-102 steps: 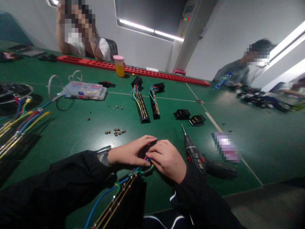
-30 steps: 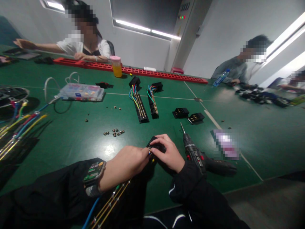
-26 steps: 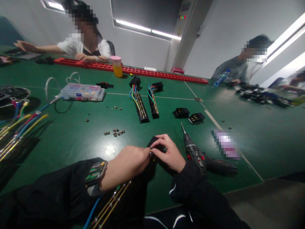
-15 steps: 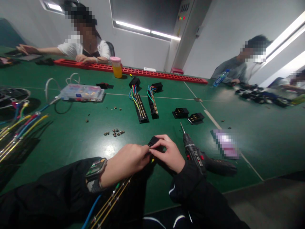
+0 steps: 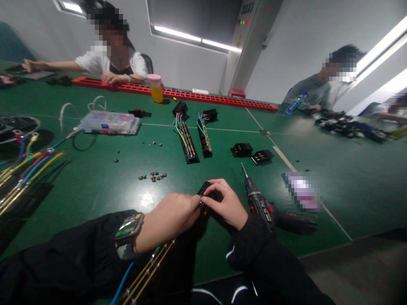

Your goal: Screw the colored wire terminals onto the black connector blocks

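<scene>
Both hands meet over the near middle of the table at a black plastic socket block. My left hand is closed around its near side, hiding much of it. My right hand curls over the other side, thumb and forefinger pinched at the block's face. Whatever small part sits between those fingertips is too small to make out. Below my left wrist runs a strip with long brass bars and a blue wire. A cluster of small brass screws lies beyond my left hand.
Right of my hands lies a black power screwdriver, with a phone farther right. Two wired socket strips and two black socket blocks lie ahead. Left are a clear parts box and wired brass bars. Co-workers sit across.
My right fingertips have shifted slightly at the block, and the block has tilted a little. The small metallic glint between the fingertips is less visible now. The things on the table stay put.
</scene>
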Action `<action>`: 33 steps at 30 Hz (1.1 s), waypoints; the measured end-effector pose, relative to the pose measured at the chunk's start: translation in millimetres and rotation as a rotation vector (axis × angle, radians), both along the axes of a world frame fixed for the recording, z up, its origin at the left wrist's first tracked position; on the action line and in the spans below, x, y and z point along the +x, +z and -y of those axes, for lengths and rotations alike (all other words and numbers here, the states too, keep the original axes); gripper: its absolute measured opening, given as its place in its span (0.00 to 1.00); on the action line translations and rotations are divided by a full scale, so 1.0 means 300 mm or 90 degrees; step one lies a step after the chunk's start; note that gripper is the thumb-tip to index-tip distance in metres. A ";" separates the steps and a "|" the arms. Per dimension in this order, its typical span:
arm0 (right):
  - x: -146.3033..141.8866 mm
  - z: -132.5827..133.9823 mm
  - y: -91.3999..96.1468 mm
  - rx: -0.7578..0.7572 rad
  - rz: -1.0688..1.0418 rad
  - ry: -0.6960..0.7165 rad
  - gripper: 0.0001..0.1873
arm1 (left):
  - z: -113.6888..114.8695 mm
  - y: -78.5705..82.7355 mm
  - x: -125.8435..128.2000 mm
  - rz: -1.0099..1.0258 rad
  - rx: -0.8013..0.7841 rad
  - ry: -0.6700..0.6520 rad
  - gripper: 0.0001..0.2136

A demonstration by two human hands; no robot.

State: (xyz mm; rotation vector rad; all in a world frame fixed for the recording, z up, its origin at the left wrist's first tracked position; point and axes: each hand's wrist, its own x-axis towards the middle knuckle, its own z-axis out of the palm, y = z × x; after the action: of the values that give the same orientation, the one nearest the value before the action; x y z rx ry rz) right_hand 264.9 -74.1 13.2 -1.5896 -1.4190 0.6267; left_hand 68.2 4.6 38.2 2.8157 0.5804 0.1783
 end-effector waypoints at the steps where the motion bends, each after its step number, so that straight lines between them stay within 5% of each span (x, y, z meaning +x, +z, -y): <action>1: -0.003 -0.001 -0.002 0.002 0.001 -0.001 0.06 | 0.002 0.003 0.001 -0.002 -0.001 -0.004 0.07; 14: -0.027 -0.003 -0.030 0.015 0.020 -0.037 0.07 | -0.007 0.004 0.018 0.023 -0.030 0.014 0.03; 21: -0.027 0.000 -0.022 0.007 0.023 -0.015 0.06 | -0.011 -0.002 0.017 -0.022 0.048 -0.076 0.04; 27: -0.024 0.001 -0.023 -0.001 0.028 -0.009 0.07 | -0.001 -0.014 0.025 -0.020 0.087 -0.048 0.07; 33: -0.024 0.003 -0.025 -0.014 0.031 -0.022 0.06 | -0.064 0.013 0.017 0.030 -0.092 0.000 0.08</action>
State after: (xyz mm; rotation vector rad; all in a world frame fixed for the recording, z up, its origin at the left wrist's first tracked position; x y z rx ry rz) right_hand 257.7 -75.1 5.8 -1.6533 -1.4213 0.5890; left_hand 73.2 23.7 42.2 2.6653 0.5601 0.1944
